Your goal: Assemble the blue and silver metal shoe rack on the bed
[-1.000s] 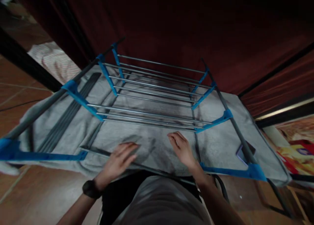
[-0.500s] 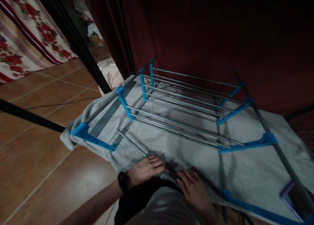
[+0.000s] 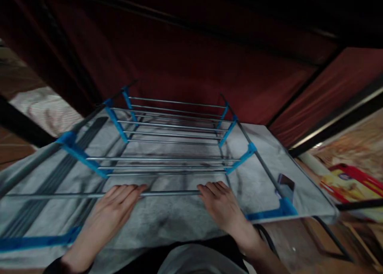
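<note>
A thin metal rod (image 3: pixel 170 193) lies crosswise in both my hands. My left hand (image 3: pixel 115 210) has its fingers curled over the rod, and a long stretch of it sticks out to the left. Near the rod's right end, my right hand (image 3: pixel 223 206) grips it from above. Beyond the hands lies a partly assembled rack with grey side tubes (image 3: pixel 265 166) and blue plastic brackets (image 3: pixel 243 159). Several rods (image 3: pixel 176 159) span its two sides. A bundle of loose rods (image 3: pixel 55 182) rests at the left. The nearest blue brackets (image 3: pixel 38 241) have no rods between them.
Grey cloth (image 3: pixel 179 220) covers the surface under the rack. A phone (image 3: pixel 285 185) lies beside the right tube. Dark red fabric (image 3: pixel 179 58) hangs behind. At the right, a red and yellow box (image 3: pixel 353 182) sits lower down, past a dark frame bar.
My view has swung to the right. Both hands have moved forward from near my lap and spread apart, bringing the rod level across the front of the rack.
</note>
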`<state>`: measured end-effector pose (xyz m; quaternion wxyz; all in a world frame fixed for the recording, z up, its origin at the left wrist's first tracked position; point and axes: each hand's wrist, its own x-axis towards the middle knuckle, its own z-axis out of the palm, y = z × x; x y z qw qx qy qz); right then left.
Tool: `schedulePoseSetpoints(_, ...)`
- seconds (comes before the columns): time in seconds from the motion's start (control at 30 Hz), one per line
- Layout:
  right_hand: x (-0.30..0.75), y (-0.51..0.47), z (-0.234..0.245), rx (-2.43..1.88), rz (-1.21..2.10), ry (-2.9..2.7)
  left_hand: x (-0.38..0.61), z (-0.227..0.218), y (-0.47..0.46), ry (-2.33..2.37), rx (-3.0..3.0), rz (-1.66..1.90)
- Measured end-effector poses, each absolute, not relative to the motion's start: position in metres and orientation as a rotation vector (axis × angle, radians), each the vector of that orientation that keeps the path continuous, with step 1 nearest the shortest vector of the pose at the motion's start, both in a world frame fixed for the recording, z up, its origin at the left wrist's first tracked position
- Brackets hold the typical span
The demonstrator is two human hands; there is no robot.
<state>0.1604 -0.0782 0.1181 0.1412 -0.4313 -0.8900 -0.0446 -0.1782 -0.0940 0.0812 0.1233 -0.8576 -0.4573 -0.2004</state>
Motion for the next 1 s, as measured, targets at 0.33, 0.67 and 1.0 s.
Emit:
schedulePoseSetpoints(0.33, 0.171, -0.013, 0.137, -1.221, -0.24, -2.245, -0.15, 0.081, -0.044, -1.412, -2.406, -0.884)
schedulePoseSetpoints(0.67, 0.201, -0.036, 0.077, -1.465, 0.062, -1.402, -0.084, 0.096, -0.007, -1.349, -2.374, -0.805)
schedulePoseSetpoints(1.0, 0.243, 0.005, 0.053, -1.506, 0.257, -1.056, -0.076, 0.096, 0.006, -1.33, -2.395, -0.79)
